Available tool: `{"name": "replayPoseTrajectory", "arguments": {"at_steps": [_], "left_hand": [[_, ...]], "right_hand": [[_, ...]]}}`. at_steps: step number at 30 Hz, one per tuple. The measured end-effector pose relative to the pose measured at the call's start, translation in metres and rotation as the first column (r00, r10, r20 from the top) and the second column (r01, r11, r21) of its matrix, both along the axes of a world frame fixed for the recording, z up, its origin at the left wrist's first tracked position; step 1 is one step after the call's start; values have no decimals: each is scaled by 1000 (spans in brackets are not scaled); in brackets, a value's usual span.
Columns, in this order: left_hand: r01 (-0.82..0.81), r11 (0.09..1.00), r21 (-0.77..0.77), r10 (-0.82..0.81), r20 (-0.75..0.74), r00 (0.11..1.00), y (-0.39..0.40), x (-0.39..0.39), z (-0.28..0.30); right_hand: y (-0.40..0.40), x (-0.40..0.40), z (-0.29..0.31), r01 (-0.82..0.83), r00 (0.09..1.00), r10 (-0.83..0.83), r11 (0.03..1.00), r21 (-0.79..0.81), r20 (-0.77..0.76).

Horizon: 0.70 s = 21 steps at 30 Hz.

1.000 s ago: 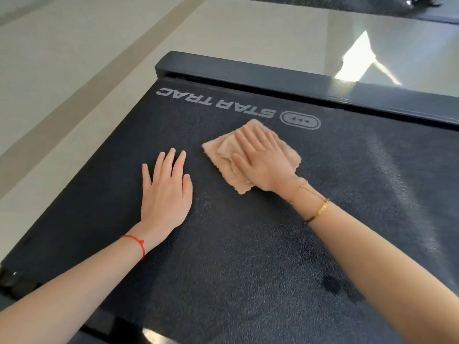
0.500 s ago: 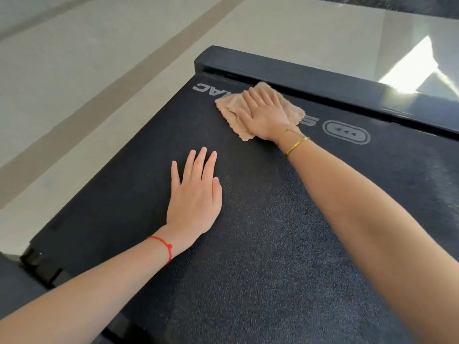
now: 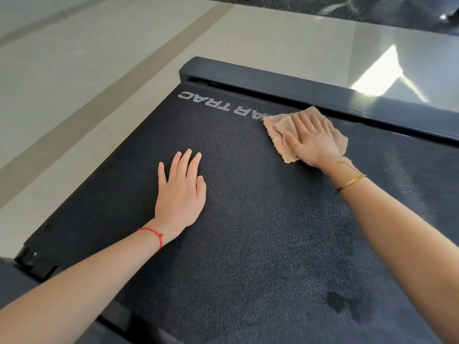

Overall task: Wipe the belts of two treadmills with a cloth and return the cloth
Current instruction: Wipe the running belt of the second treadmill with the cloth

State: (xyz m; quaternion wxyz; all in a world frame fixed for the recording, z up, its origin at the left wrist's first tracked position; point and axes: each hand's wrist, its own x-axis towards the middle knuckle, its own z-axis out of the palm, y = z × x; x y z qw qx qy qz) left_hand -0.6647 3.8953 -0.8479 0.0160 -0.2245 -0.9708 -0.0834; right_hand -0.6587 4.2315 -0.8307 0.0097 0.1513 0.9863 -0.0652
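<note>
- Right hand point(image 3: 313, 140) lies flat on the cloth point(image 3: 304, 134), fingers point(image 3: 303, 122) straight and slightly spread, palm pressing down; no pinch, nothing curled round the cloth.
- Cloth: tan, folded and rumpled, on the belt point(image 3: 248, 232) at its far end, its far corner touching or just short of the end rail point(image 3: 298, 90); cannot tell which.
- Cloth covers the start of the printed logo point(image 3: 218, 105); the rest of the lettering runs off to the left of it.
- Left hand point(image 3: 180, 192) flat on the belt, fingers straight and close together, thumb out; holds nothing, looks like a brace.
- Left hand is well apart from the cloth, nearer the body and to the left.
- Key relation: cloth sits directly under the right palm, so the right hand is the one that drives it; the left is out of its way for now.
- Belt's long axis runs from the body out to the end rail; the cloth is at the far limit, so a stroke has room only sideways or back toward the body.
- Step in hand, as a guess: wiping the far end strip of this belt.
- Dark damp-looking patch point(image 3: 342, 304) on the belt near the right forearm, close to the body.
- Pale floor point(image 3: 99, 70) around the treadmill; second treadmill not clearly in view.
- Red string on left wrist, gold bracelets on right.
</note>
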Motion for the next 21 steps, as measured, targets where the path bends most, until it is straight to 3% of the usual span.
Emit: {"name": "replayPoseTrajectory", "arguments": {"at_steps": [13,16,21], "left_hand": [[45,999,10,-45,28,999,-2,11,8],[89,996,22,-90,43,995,-6,27,7],[96,995,27,-98,56,994,-13,42,6]], "right_hand": [[-107,163,-3,-367,930,367,928,-60,-22],[-101,159,-6,-321,947,321,946,-51,-22],[-68,96,-1,-38,999,39,998,-41,35]]}}
